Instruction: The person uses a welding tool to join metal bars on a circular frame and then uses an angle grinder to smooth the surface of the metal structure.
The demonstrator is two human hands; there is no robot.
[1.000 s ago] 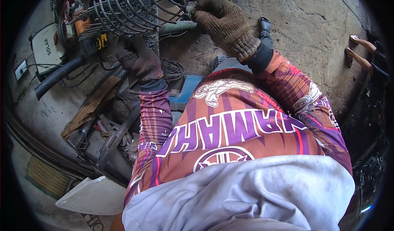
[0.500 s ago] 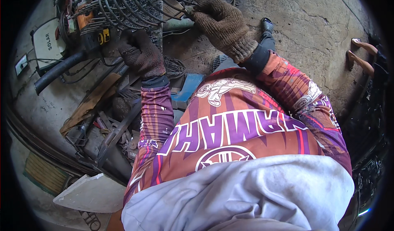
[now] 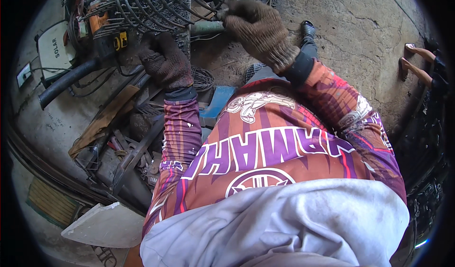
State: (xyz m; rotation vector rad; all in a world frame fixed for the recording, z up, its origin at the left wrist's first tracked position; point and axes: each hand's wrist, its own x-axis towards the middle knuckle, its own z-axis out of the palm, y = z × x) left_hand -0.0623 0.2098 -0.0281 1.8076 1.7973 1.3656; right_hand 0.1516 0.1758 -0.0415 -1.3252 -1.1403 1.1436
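At the right-hand end of the coil of metal rings (image 3: 154, 11), the thumb and fingers of the right hand (image 3: 258, 32) are pinched narrow on the end of one rod. The hand is turned knuckles up, its back arched in a brown knitted glove (image 3: 272, 46), and the wrist slants from there down and outward to a bent elbow, well apart from the coil.

Against the near edge of the coil, toward its left, is the left hand (image 3: 166, 63), gloved alike, with the fingers curled inward in a loose fist. Its fingertips are lost in shadow (the dark knit hardly stands out from the metal), so one cannot tell what they hold. The left forearm runs nearly straight from the person's body toward the coil, the hand tipped slightly left at the wrist.

Just beside the coil on its left lies an orange power tool (image 3: 98, 19), and nearer the person from it a thick black pipe (image 3: 68, 83) sticks outward. Between the coil and the person sit a bundle of thin wire (image 3: 201, 79) and a blue box-like thing (image 3: 220, 99), whose inside cannot be made out. Farther from the coil, left of the forearm, a grey box (image 3: 105, 173) bears jumbled metal scraps (image 3: 148, 165). Well to the coil's right, another person's legs (image 3: 422, 70) show in sandals.
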